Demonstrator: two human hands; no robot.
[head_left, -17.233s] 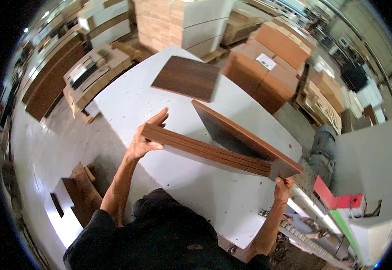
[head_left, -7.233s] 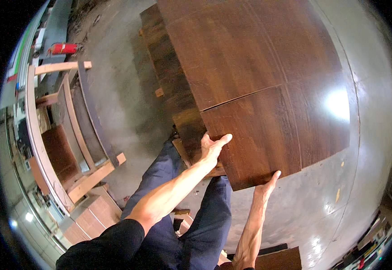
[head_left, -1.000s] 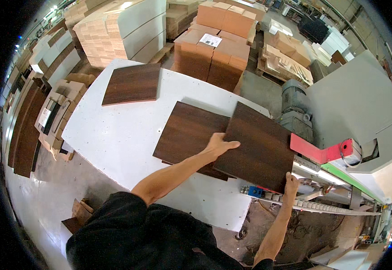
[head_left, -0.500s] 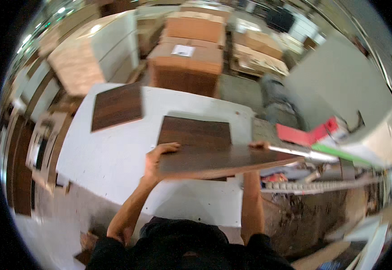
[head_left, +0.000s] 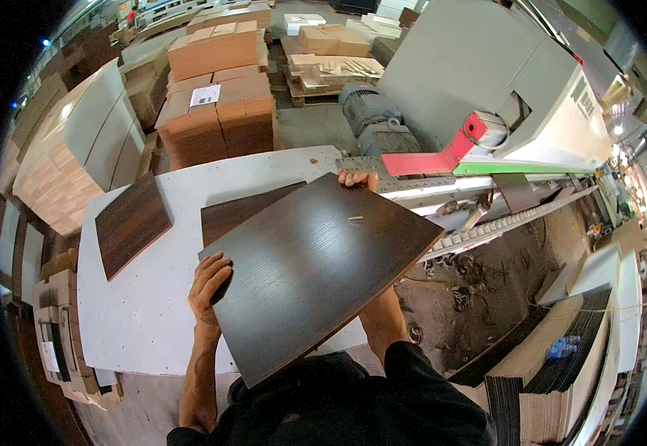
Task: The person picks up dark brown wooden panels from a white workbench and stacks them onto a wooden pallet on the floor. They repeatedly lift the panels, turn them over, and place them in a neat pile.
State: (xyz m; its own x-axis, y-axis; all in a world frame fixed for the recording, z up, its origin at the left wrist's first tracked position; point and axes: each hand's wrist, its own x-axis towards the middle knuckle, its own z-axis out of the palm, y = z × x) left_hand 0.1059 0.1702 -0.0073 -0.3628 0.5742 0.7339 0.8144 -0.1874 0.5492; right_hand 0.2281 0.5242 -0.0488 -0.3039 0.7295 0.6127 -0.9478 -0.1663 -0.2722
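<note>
A dark brown wood-grain panel (head_left: 316, 275) is held up before my body, tilted, its glossy face showing. My left hand (head_left: 210, 286) grips its left edge, fingers curled over the top face. At its far corner my right hand (head_left: 358, 179) is closed round the edge; only the fingertips show, and the panel hides the rest. A small pale chip lies on the panel's face. Beneath it, partly covered, a second dark panel (head_left: 227, 213) rests on the white table (head_left: 145, 327). Another dark panel (head_left: 133, 227) lies apart at the table's left.
A machine with a pink-red guard (head_left: 431, 156) and a cable chain (head_left: 513, 221) stands to the right. Beyond the table are a grey motor (head_left: 371, 111) and stacked brown boards (head_left: 219, 119). More boards (head_left: 554, 357) lean at lower right, with a plastic bottle (head_left: 563, 346) on them.
My view has turned to the right. The held panel has come closer to me and tilted, so its broad face shows. Both hands still grip it.
</note>
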